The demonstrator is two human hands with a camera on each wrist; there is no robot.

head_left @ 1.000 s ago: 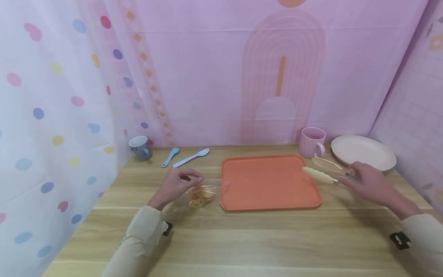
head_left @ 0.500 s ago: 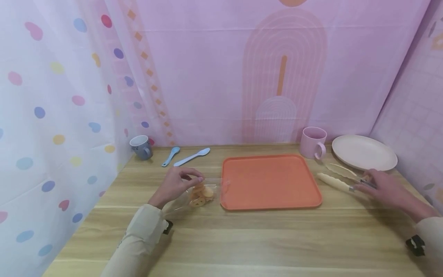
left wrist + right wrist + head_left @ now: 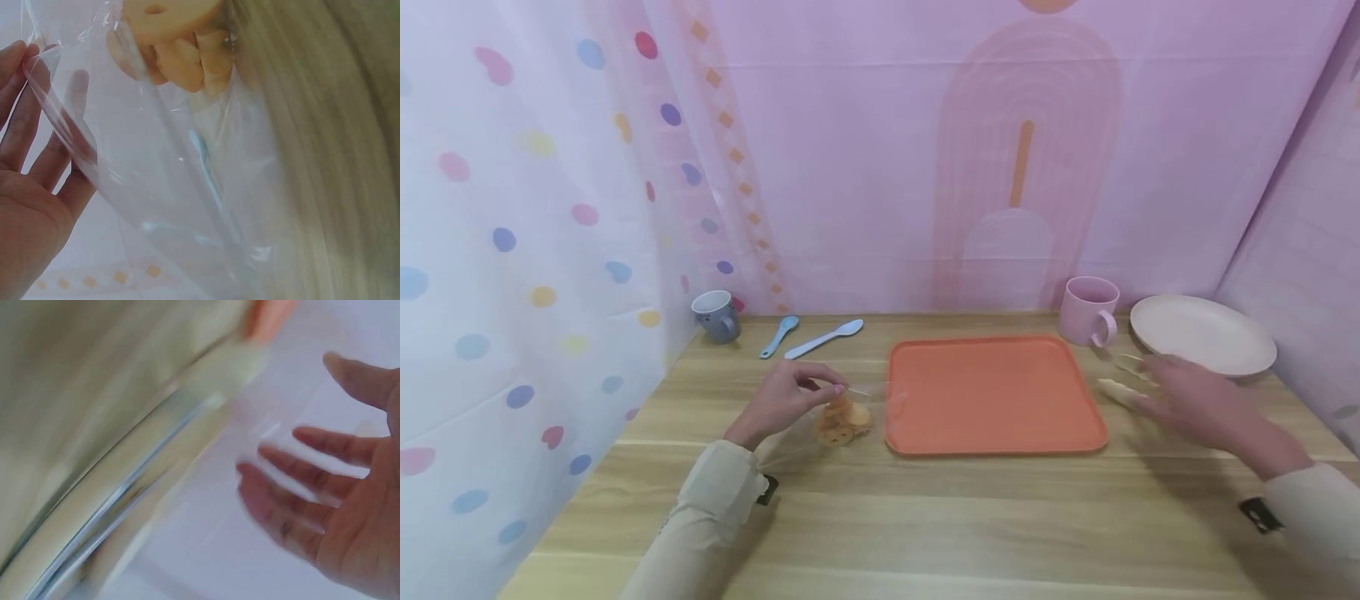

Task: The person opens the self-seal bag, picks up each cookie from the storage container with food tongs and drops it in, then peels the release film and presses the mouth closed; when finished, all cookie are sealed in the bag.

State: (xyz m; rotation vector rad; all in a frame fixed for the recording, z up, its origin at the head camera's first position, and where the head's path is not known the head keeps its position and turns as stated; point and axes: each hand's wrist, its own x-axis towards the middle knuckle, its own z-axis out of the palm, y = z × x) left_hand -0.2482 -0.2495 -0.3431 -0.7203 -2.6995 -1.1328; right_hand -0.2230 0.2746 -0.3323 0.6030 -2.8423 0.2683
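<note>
Along the far side, a pink cloth backdrop (image 3: 850,183) printed with a faded arch and a row of orange diamonds; down the left, a white cloth (image 3: 557,333) with coloured dots. Below both, a wood-grain tabletop (image 3: 925,525). Right of middle on it, an orange tray (image 3: 996,396), lying flat. At the far right, a cream plate (image 3: 1202,333), just beside the pink mug. Left of the tray, a clear bag (image 3: 162,162), crinkled and see-through, with one end reaching over the tray's left rim. At the bag's upper edge, the left hand (image 3: 782,404), with thumb and fingertip pinching the film and the other fingers partly behind it. To the right of the tray, the right hand (image 3: 1210,408), blurred from the head, but in its wrist view with fingers wide apart and clear of the tongs (image 3: 1122,393), a cream-tipped pair with metal arms, right of the tray. Far right, upright, a pink mug (image 3: 1086,312); far left, a smaller grey-blue mug (image 3: 717,317). Between the mugs, nearer the left one, a pale blue spoon (image 3: 823,340) and a shorter, deeper blue spoon (image 3: 778,337). Smallest, inside the bag, biscuit-like pieces (image 3: 844,422) in a heap.
</note>
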